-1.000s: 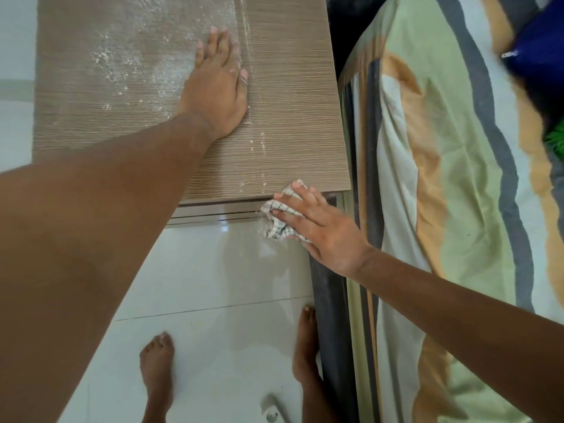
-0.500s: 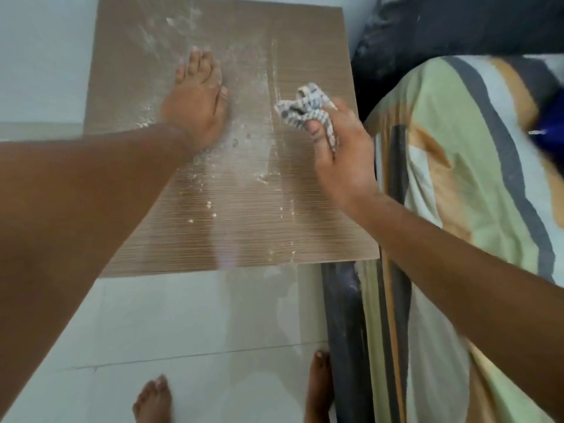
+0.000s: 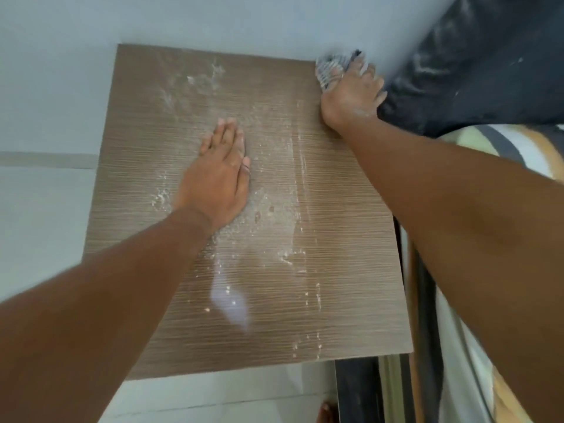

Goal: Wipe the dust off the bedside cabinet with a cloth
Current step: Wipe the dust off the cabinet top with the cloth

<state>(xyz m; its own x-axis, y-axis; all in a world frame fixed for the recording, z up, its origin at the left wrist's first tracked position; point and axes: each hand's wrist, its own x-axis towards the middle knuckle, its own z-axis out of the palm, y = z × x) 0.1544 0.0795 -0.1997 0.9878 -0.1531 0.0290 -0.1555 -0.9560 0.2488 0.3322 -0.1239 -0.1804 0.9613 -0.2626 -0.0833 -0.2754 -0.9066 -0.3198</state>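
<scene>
The bedside cabinet (image 3: 351,270) has a brown wood-grain top streaked with white dust (image 3: 195,83), thickest in the middle and toward the back. My left hand (image 3: 216,181) lies flat on the middle of the top, fingers together and pointing away from me. My right hand (image 3: 351,90) is at the far right corner of the top, closed on a crumpled checked cloth (image 3: 329,71) pressed against the surface near the wall. White dust clings to the back of that hand.
A pale wall (image 3: 213,19) runs behind the cabinet. A dark headboard or pillow (image 3: 473,71) and a striped bedsheet (image 3: 518,148) lie close on the right. White floor tiles (image 3: 213,398) show in front, with a toe (image 3: 325,413) at the bottom edge.
My right hand has carried the cloth from the front edge of the cabinet up across the right side to the far right corner. My left hand has stayed flat on the top.
</scene>
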